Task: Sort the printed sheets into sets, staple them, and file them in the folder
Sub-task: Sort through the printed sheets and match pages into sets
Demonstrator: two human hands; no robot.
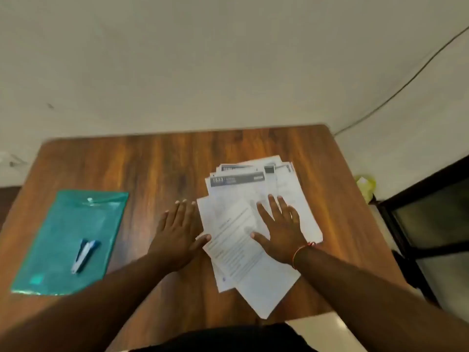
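I've got the printed sheets (236, 255) in a loose, fanned pile right of centre on the wooden surface (157, 168), and the near corner of the pile pokes past the near edge. The top pages are skewed, and dark header bands show on the far ones, too blurred to read. My right hand (281, 232) lies flat on top of the pile with its fingers (272, 207) straight and spread wide, gripping nothing. A red thread (302, 250) circles that wrist. My left hand (177, 235) lies flat on the wood just left of the sheets, fingers straight and close together, thumb touching the pile's left edge.

Well apart on the left lies the teal plastic folder (76, 219), flat, with a blue and white stapler (85, 255) resting on it. Beyond the far edge there's a pale wall (203, 59), and a thin cable (406, 85) runs diagonally on the right.
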